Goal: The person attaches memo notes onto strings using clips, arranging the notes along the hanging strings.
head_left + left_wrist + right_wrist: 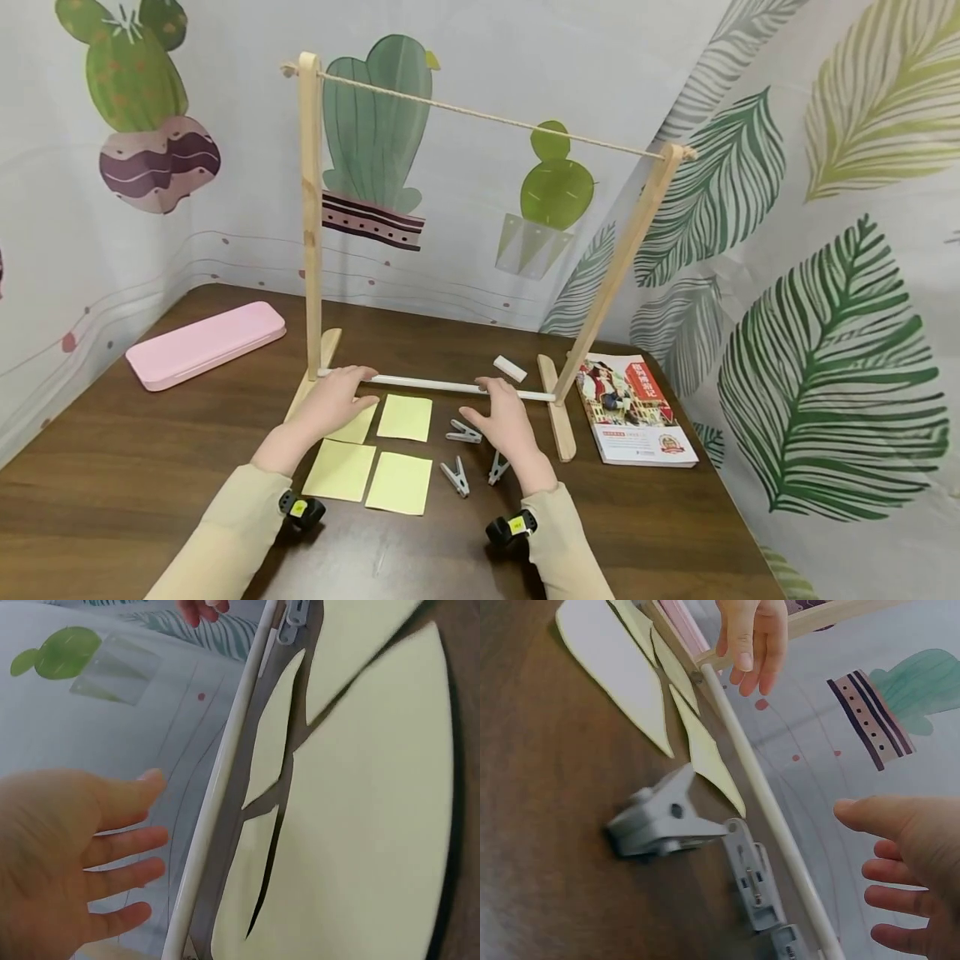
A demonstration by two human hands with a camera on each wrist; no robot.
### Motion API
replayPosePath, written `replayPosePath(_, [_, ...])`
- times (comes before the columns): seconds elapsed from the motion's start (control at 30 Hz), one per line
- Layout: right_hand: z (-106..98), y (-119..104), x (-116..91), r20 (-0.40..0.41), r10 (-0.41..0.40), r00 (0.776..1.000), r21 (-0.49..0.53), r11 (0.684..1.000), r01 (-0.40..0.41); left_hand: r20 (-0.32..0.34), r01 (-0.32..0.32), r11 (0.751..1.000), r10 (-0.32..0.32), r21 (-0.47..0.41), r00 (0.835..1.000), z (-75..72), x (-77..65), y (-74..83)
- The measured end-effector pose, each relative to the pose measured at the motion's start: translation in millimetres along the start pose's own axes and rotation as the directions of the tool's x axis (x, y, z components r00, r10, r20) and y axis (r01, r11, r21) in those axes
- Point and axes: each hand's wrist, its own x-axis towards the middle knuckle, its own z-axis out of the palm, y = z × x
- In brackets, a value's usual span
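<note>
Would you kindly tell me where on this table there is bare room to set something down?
The table is bare between the pink case and the left sleeve, and between the book and the right sleeve. Crowded: the near side of the white rod, with yellow notes and grey clips.

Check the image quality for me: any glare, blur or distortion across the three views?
Head: faint glare on the dark brown wooden table near the bottom edge; right wrist: the nearest grey plastic clothespin looks soft; left wrist: the square yellow paper notes look stretched, edges bowed.
</note>
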Motion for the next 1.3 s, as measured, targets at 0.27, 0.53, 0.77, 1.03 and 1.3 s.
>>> replayPosePath(0.27, [8,2,-6,0.050,0.017,0.999,0.008,1.000,-0.017,0.128,0.045,0.999,-0.043,-0.009,0.991,-0.4,-3.8,-10.8])
replayPosePath(0.53, [9,2,-8,0.126,0.009,0.992,-0.015,1.000,-0.007,0.217,0.060,0.998,-0.062,0.015,0.974,-2.2,-3.5,-25.5])
replayPosePath(0.77, [15,3,-10,0.200,-0.004,0.980,-0.032,0.999,0.011,0.219,0.028,0.999,-0.034,0.031,0.975,-6.2,-8.6,-31.7])
replayPosePath(1.03, [19,2,-12,0.256,-0.035,0.966,-0.085,0.995,0.059,0.219,0.017,0.999,-0.028,0.049,0.975,-7.0,-11.8,-28.2])
replayPosePath(1.3, [21,-1,-9,0.264,-0.049,0.963,-0.102,0.992,0.079,0.200,0.028,0.996,-0.044,0.082,0.979,-7.7,-9.3,-28.1])
